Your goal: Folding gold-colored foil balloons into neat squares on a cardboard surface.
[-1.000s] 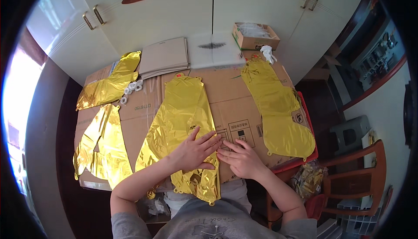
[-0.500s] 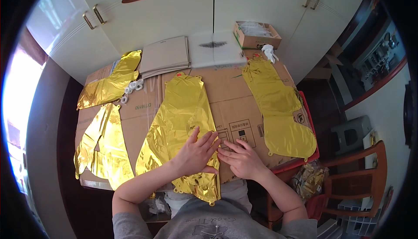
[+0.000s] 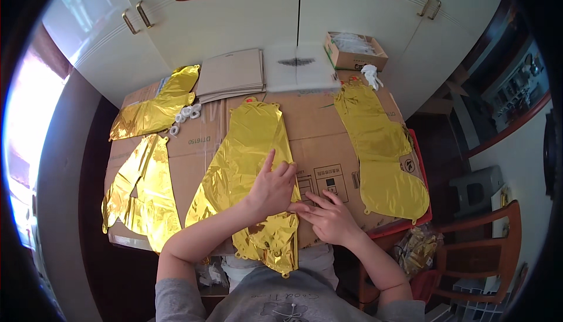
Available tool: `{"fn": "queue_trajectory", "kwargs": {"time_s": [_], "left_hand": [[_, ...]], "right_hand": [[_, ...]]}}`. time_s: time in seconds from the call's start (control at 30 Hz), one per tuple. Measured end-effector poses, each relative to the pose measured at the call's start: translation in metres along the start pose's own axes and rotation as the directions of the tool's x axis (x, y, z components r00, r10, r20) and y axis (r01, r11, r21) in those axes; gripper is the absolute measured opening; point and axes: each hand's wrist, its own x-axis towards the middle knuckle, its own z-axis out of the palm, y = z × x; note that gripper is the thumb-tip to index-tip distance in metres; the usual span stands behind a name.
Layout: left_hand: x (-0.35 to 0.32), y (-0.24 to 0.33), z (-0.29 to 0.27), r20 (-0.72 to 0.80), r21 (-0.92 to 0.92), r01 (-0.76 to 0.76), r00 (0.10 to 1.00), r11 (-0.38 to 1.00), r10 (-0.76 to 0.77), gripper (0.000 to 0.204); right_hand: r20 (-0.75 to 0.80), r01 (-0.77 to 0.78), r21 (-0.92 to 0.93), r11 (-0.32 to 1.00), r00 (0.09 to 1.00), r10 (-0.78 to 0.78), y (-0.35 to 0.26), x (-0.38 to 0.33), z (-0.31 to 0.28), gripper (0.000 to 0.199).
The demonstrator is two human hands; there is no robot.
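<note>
Lying flat on the flattened brown cardboard sheet [image 3: 319, 117] that covers the table, a gold foil balloon [image 3: 246, 163] stretches from the far side toward the person, its near end hanging over the table edge above the lap. The left hand [image 3: 271, 190] rests palm down on the balloon's right edge, fingers spread and open, pressing rather than gripping. The right hand [image 3: 328, 216] lies just beside it on the cardboard, fingers extended and loosely apart, its fingertips meeting the left hand at the balloon's edge; it grips nothing. To the right, a second gold foil balloon [image 3: 384, 152] lies flat on the cardboard, well apart from the hands. On the left, a folded gold foil balloon [image 3: 143, 196] lies near the table corner, and another [image 3: 158, 105] lies farther back, with small white rings [image 3: 185, 117] just beside it. A stack of grey card sheets [image 3: 231, 75] sits at the far edge, and an open cardboard box [image 3: 355, 52] stands farther right beside a white crumpled piece [image 3: 370, 75]. A wooden chair [image 3: 475, 251] stands at the right.
</note>
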Motion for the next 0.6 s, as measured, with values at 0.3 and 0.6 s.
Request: {"fn": "queue_trajectory", "kwargs": {"time_s": [0.3, 0.6], "left_hand": [[0.013, -0.017, -0.003, 0.062, -0.023, 0.092, 0.994, 0.996, -0.090, 0.106], [0.023, -0.030, 0.003, 0.044, 0.000, 0.122, 0.992, 0.993, -0.122, 0.109]], "right_hand": [[-0.014, -0.005, 0.014, 1.000, 1.000, 0.005, -0.002, 0.000, -0.001, 0.039], [0.004, 0.000, 0.015, 1.000, 1.000, -0.001, 0.000, 0.000, -0.002, 0.040]]}}
